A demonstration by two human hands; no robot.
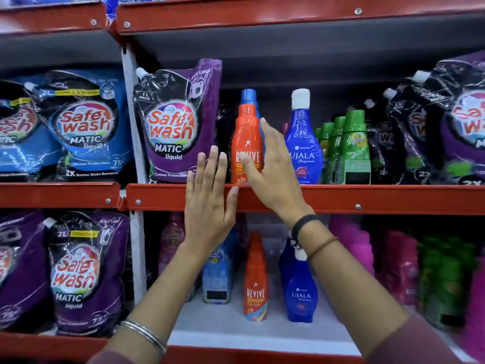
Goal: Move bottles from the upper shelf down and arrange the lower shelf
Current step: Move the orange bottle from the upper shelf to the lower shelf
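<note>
Both hands open, gripping nothing. Right hand nearer, fingers curling round upright orange bottle on upper shelf. Left hand just below-left of it. Lower shelf directly beneath.

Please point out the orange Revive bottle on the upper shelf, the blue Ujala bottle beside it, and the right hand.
Orange Revive bottle (246, 132), head view: upper body.
Blue Ujala bottle (302, 143), head view: front label.
Right hand (273, 169), head view: back.
</note>
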